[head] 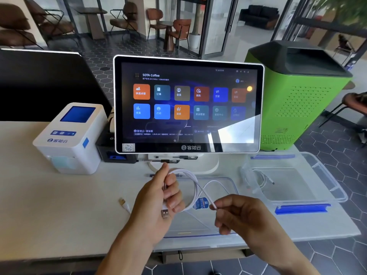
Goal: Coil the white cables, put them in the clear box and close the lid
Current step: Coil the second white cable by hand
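Observation:
My left hand [158, 199] grips a white USB cable [193, 182] wound into loops, and its metal USB plug [164, 212] hangs below my fingers. With my right hand [240, 215] I pinch the free end of the same cable at the right. The clear box [325, 181] with blue latches stands open on the table's right side, with another coiled white cable [262, 178] inside. Its clear lid [234, 185] lies flat on the table under my hands. The plug end of a further white cable [124, 203] lies on the table left of my left hand.
A point-of-sale touchscreen [188, 104] stands right behind my hands. To its left sits a white label printer [69, 137]. A green machine [301, 92] stands off the table at the right. The table's front edge [198, 249] runs beneath my forearms.

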